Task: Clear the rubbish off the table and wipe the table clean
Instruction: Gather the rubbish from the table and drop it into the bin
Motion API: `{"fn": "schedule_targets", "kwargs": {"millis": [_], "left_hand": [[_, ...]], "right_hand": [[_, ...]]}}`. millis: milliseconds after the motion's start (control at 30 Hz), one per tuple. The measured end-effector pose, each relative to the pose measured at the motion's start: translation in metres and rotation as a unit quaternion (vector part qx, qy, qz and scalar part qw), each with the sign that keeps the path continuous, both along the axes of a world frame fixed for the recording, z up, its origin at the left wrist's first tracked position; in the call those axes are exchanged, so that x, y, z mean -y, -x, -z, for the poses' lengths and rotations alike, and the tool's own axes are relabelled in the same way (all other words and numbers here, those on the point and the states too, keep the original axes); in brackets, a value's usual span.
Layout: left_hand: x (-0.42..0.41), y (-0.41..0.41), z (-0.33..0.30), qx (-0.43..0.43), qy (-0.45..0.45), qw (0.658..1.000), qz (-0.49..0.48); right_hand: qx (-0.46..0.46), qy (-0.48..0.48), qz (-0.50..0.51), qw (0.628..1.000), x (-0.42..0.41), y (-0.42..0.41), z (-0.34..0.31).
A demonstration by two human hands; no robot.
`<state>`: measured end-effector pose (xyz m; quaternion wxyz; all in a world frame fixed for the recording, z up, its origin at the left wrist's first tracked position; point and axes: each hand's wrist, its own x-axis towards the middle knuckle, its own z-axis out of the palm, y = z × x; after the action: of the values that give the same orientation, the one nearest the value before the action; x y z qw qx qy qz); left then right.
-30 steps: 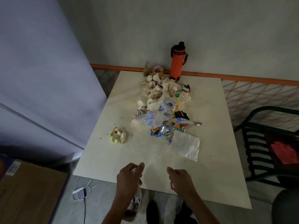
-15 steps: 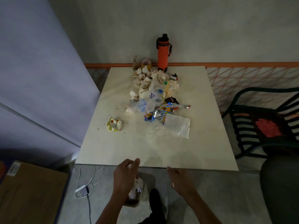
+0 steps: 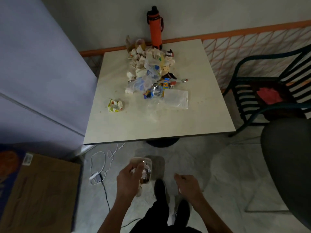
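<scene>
A cream square table (image 3: 193, 121) carries a heap of rubbish (image 3: 151, 73): crumpled tissues, clear plastic bags and coloured wrappers. A flat clear bag (image 3: 176, 99) lies at the heap's near end, and a crumpled yellow wrapper (image 3: 115, 105) sits apart on the left. My left hand (image 3: 128, 179) is below the table's near edge, over the floor, and grips a clear plastic bag (image 3: 145, 170) with bits of rubbish in it. My right hand (image 3: 187, 184) hangs beside it with loosely curled fingers and holds nothing.
An orange bottle (image 3: 155, 28) stands at the table's far edge by the wall. A dark chair (image 3: 269, 91) with a red cloth (image 3: 269, 95) stands at the right, a round dark seat (image 3: 289, 165) nearer. A cardboard box (image 3: 38, 192) and white cable (image 3: 101, 163) are on the floor at left.
The view has pulled back from the table. Both hands have moved from over the table's near edge to low over the floor, the left still holding the clear bag.
</scene>
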<state>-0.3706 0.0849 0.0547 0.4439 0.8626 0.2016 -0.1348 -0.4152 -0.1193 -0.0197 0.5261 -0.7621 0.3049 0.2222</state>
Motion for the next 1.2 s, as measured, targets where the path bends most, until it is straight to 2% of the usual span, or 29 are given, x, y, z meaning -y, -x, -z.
{"fn": "schedule_targets", "kwargs": {"millis": [267, 533, 800, 900, 1067, 1200], "left_hand": [[-0.054, 0.029, -0.003, -0.005, 0.002, 0.998, -0.055], [-0.139, 0.034, 0.011, -0.009, 0.037, 0.995, -0.093], [-0.241, 0.007, 0.039, -0.053, 0.052, 0.996, -0.045], [-0.263, -0.006, 0.055, -0.074, 0.049, 0.996, -0.014], [-0.263, -0.032, 0.099, -0.103, 0.037, 0.992, 0.062], [-0.249, -0.040, 0.149, -0.135, 0.015, 0.985, 0.104]], "right_hand": [[0.006, -0.022, -0.022, 0.999, -0.039, 0.006, -0.003], [-0.023, -0.012, -0.025, 0.999, -0.122, -0.001, -0.005], [-0.087, -0.003, -0.003, 0.996, -0.240, -0.010, -0.002], [-0.113, -0.031, 0.041, 0.992, -0.274, -0.010, 0.007], [-0.161, -0.086, 0.133, 0.974, -0.295, -0.022, 0.036], [-0.181, -0.105, 0.162, 0.964, -0.286, -0.029, 0.077]]}}
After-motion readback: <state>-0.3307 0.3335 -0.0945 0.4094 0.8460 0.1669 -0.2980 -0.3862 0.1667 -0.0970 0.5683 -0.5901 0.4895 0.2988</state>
